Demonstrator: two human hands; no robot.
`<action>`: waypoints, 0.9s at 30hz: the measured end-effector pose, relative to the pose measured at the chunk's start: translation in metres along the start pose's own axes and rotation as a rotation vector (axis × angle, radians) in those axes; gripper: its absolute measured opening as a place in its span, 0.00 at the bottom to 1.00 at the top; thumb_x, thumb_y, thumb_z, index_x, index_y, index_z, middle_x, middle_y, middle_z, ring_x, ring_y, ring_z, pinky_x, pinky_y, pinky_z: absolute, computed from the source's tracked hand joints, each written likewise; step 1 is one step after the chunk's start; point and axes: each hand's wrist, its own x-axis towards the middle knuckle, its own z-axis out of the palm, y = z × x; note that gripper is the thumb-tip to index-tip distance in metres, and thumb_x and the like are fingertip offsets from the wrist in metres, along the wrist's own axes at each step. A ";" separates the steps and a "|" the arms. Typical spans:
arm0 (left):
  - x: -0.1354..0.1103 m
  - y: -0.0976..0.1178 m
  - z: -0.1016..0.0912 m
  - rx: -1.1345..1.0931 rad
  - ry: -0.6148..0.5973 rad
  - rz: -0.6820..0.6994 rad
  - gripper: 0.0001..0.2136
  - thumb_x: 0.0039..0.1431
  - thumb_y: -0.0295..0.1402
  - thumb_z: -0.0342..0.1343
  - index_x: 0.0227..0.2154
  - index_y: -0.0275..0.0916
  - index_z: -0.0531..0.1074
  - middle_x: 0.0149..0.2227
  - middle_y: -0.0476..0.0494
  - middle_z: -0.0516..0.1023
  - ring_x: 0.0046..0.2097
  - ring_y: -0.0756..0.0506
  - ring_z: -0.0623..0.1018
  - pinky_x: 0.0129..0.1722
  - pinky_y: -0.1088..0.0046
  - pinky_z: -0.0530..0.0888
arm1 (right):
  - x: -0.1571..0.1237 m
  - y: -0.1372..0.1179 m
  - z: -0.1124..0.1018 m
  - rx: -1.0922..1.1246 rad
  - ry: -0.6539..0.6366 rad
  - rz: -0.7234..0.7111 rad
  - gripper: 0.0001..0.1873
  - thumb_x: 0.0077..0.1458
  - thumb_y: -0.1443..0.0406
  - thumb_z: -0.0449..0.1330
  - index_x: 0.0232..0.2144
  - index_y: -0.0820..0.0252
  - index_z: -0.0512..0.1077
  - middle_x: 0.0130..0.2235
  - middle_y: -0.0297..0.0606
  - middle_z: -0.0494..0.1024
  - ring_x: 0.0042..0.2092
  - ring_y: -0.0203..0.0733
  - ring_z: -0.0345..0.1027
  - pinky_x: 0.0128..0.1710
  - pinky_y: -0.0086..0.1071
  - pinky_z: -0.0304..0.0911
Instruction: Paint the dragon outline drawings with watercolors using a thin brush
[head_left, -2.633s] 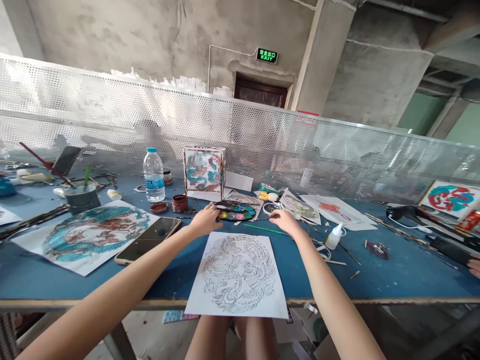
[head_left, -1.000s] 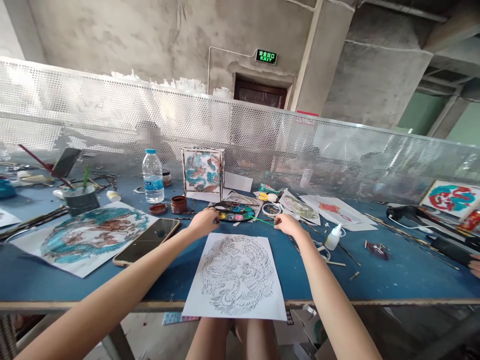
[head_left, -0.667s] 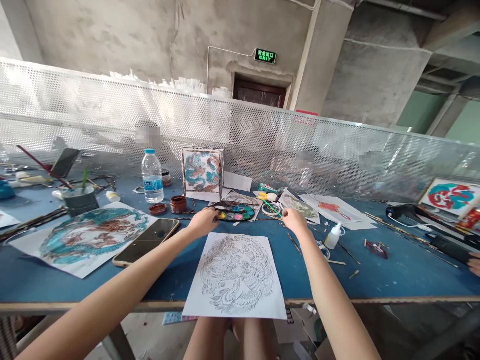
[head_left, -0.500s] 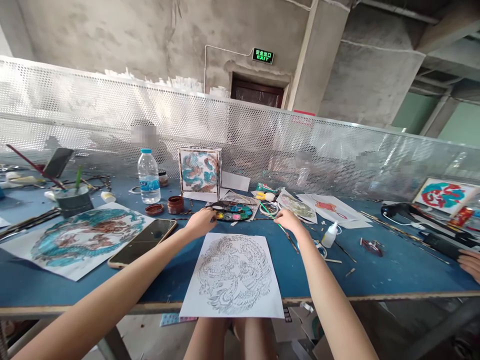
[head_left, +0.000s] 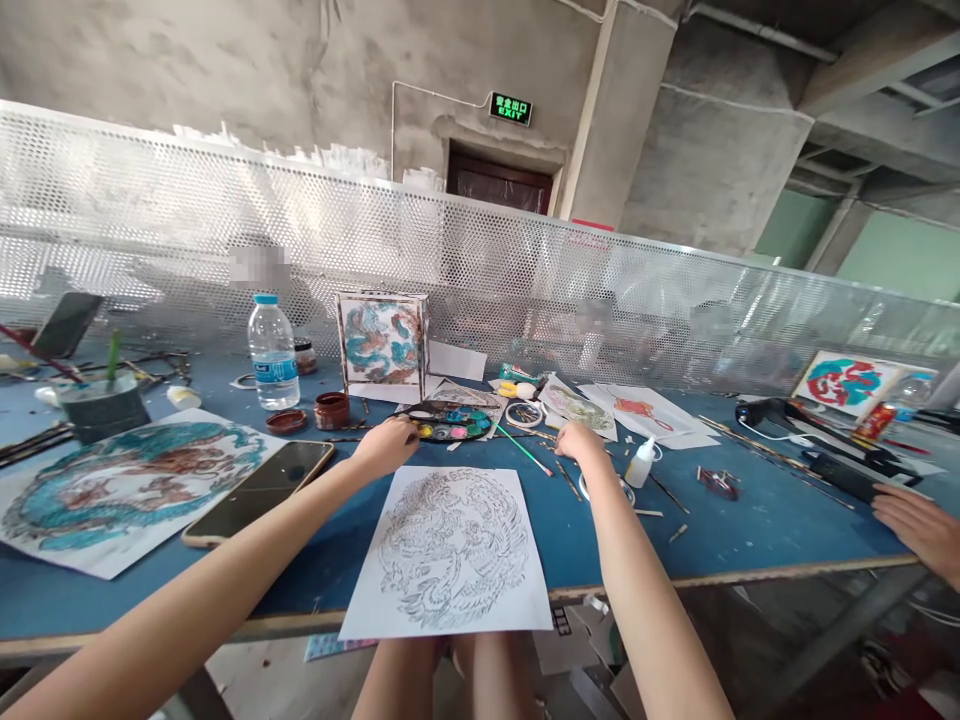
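My left hand (head_left: 386, 447) is closed at the left edge of a paint palette (head_left: 476, 428) holding several colours, its fingertips partly hidden. Out to the right, my right hand (head_left: 583, 445) hovers low over the table with fingers curled together; what they hold, if anything, is too small to make out. A thin green paintbrush (head_left: 523, 447) lies slanting just left of that hand, apart from it. Between my forearms, a sheet with a round line drawing (head_left: 457, 550) hangs slightly over the table's front edge.
On the left are a painted sheet (head_left: 142, 480), a phone (head_left: 259, 490), a grey brush pot (head_left: 105, 408), a water bottle (head_left: 273, 355) and a brown paint jar (head_left: 331, 410). A glue bottle (head_left: 641, 463) stands right. Another person's hand (head_left: 919, 525) rests at far right.
The green paintbrush has come away from my right hand and lies to its left. My right hand has shifted slightly right; my left stays by the palette. The view has turned a little right.
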 end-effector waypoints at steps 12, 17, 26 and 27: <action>0.001 -0.002 0.003 0.029 0.022 0.009 0.13 0.55 0.33 0.45 0.32 0.37 0.75 0.44 0.38 0.73 0.47 0.40 0.72 0.45 0.69 0.69 | -0.001 -0.002 -0.006 0.040 0.016 0.065 0.12 0.50 0.67 0.55 0.36 0.61 0.75 0.42 0.49 0.76 0.45 0.48 0.69 0.37 0.32 0.61; 0.001 -0.001 0.003 0.039 0.008 -0.006 0.11 0.52 0.32 0.48 0.33 0.38 0.75 0.44 0.38 0.74 0.50 0.39 0.70 0.47 0.68 0.68 | 0.001 -0.003 -0.008 0.111 0.089 -0.024 0.14 0.55 0.63 0.51 0.39 0.54 0.74 0.43 0.38 0.76 0.44 0.41 0.69 0.36 0.27 0.60; 0.001 -0.002 0.003 0.026 -0.001 -0.008 0.10 0.51 0.32 0.50 0.32 0.38 0.75 0.43 0.40 0.74 0.47 0.41 0.72 0.46 0.69 0.69 | 0.003 0.002 0.006 0.070 0.073 -0.016 0.11 0.48 0.68 0.57 0.34 0.57 0.77 0.43 0.45 0.76 0.48 0.49 0.65 0.41 0.34 0.60; 0.001 -0.003 0.004 0.034 -0.001 -0.004 0.10 0.51 0.32 0.50 0.32 0.38 0.74 0.43 0.39 0.74 0.48 0.41 0.72 0.46 0.69 0.69 | 0.004 0.001 0.007 0.067 0.065 -0.016 0.10 0.48 0.68 0.57 0.31 0.59 0.78 0.42 0.46 0.76 0.49 0.51 0.65 0.41 0.34 0.60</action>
